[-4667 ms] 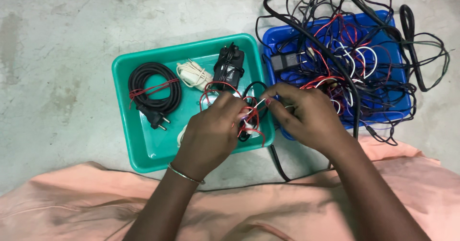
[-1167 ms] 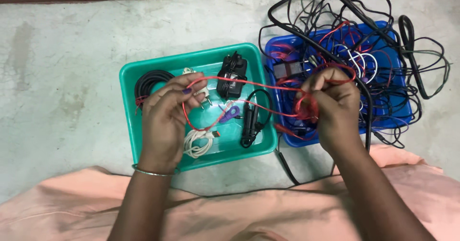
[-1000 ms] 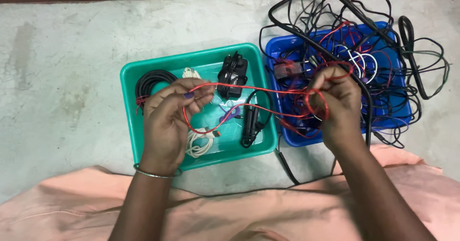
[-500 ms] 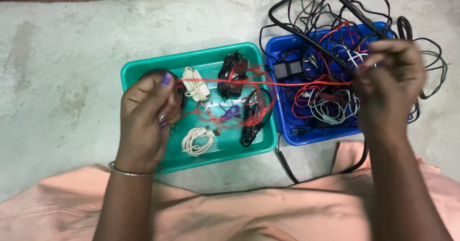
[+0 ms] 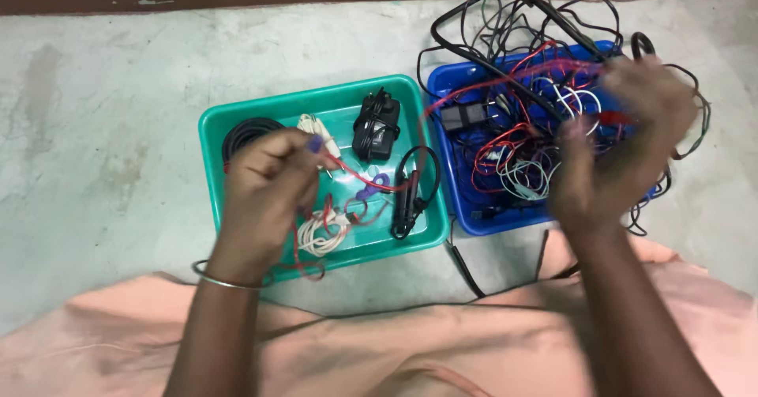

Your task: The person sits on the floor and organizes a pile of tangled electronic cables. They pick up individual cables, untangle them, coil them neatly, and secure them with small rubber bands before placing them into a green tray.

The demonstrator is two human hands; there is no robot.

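left hand (image 5: 264,184) pinches a thin red wire (image 5: 359,177) over the green plastic tray (image 5: 212,140); right hand (image 5: 624,148), blurred, closed on its far end above the blue bin of tangled cables (image 5: 454,199). step: drawing the wire free; snags need easing.

A black adapter (image 5: 376,125) sits at the green tray's (image 5: 212,136) one o'clock corner, a white cable coil (image 5: 320,235) at six, a black coil (image 5: 245,132) at ten.
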